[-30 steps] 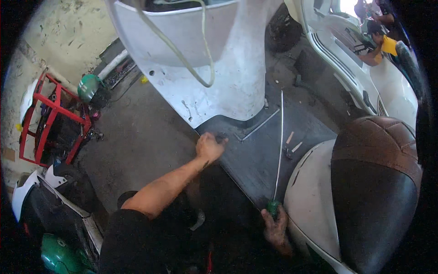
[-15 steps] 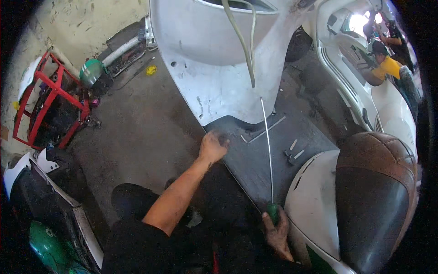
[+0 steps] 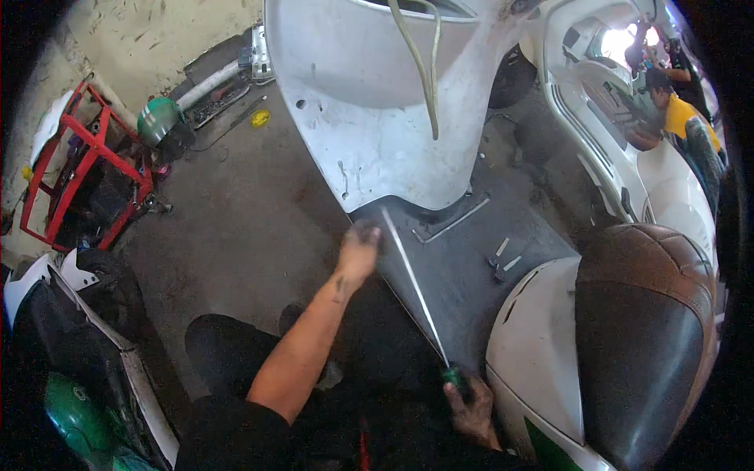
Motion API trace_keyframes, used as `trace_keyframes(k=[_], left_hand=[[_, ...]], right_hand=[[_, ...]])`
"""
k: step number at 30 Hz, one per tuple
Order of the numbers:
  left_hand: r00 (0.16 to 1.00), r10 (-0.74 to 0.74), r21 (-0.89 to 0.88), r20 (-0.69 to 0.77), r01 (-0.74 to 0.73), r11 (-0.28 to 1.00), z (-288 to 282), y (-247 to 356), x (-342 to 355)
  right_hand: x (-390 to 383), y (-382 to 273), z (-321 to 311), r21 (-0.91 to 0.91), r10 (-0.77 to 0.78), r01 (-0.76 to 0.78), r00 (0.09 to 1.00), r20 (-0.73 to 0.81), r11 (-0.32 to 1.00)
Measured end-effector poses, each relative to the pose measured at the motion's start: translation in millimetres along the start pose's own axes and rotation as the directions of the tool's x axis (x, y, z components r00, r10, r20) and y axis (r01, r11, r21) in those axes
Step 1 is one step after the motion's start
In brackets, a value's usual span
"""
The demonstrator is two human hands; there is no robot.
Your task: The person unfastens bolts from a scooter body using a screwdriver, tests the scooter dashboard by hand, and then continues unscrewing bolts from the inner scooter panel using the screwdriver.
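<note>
A long screwdriver point(image 3: 416, 284) with a green handle is in my right hand point(image 3: 473, 410), its fingers closed round the handle. The metal shaft slants up and left, its tip close to the white scooter front panel's point(image 3: 393, 165) lower edge. My left hand point(image 3: 360, 250) is just below the panel's lower left corner, over the edge of the dark footboard point(image 3: 463, 275). Its fingers look curled together. They are blurred and dark at the tips, so what they hold, if anything, cannot be made out.
An L-shaped metal wrench point(image 3: 452, 221) and small tools point(image 3: 503, 259) lie on the footboard. A brown and black seat point(image 3: 644, 337) stands at right. A red metal frame point(image 3: 90, 141) and green helmet point(image 3: 159, 122) are at left. A person in yellow point(image 3: 682, 116) is at far right.
The screwdriver's tip has swung left and down, toward my left hand. My right hand has moved slightly down. My left hand has shifted slightly and turned.
</note>
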State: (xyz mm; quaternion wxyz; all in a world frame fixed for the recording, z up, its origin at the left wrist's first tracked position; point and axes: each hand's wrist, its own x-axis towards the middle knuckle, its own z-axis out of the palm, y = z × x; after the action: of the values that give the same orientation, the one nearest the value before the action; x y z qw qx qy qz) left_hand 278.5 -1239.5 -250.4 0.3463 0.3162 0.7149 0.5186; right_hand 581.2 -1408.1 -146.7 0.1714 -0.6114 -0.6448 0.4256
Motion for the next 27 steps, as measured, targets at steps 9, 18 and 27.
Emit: trace_keyframes(k=[9,18,27], left_hand=[[0.917,-0.305,-0.745,0.257,0.389,0.542,-56.7,-12.5,1.6],[0.935,-0.203,-0.792,0.292,0.355,0.496,-68.6,-10.9,2.1],[0.917,-0.174,-0.773,0.358,0.396,0.495,-73.0,-9.9,8.2]], right_hand=[[2.9,-9.8,0.7,-0.018,-0.07,0.071,0.996,0.057,0.997],[15.4,-23.2,-3.0,-0.053,-0.154,0.154,0.988,0.002,0.987],[19.8,-32.4,-5.4,-0.167,-0.079,0.085,0.996,0.043,0.982]])
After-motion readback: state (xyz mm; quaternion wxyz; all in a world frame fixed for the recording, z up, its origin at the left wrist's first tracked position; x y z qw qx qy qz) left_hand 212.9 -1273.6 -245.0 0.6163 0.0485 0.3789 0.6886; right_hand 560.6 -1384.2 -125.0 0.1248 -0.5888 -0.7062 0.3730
